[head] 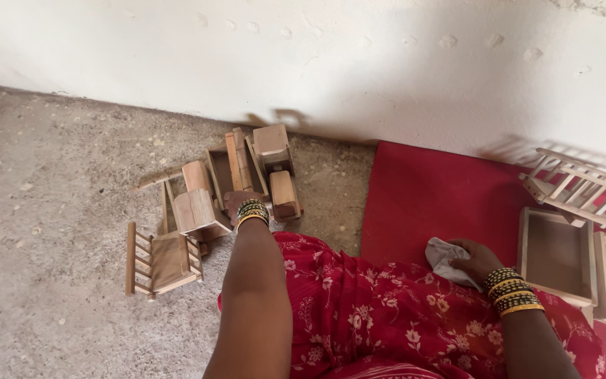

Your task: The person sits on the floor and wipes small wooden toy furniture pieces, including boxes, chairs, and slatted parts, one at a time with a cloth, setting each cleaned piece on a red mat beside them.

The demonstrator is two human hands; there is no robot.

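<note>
Head view: the left hand (238,203) is stretched forward onto the concrete floor (50,210), its wrist stacked with green and gold bangles (252,212); only a small part of the hand shows beyond them, set among a cluster of small unfinished wooden pieces (236,172) by the base of the white wall (317,56). Whether the fingers are closed on a piece or merely resting cannot be told, since the fingers are hidden behind the wrist and the blocks. Immediately to the left of the hand, touching or nearly so, a squat wooden block (198,214) is seen; just to its right stands a narrower wooden block (283,195); straight ahead lies an open wooden box (233,168) with its long axis running away from the wearer toward the wall. A small slatted wooden chair (159,263) lies nearer the wearer and to the left of the forearm. The cluster is reached by the left arm only; the right hand (475,261) is well apart, down on the red mat (429,196), closed loosely over a crumpled grey cloth (443,258) pressed against the red floral garment (387,316). Further right, open wooden frames (559,256) lie on the mat, with a slatted wooden rack (576,186) tilted beyond them near the wall. Nearest piece to the left hand: the squat block, lying to its left.
</note>
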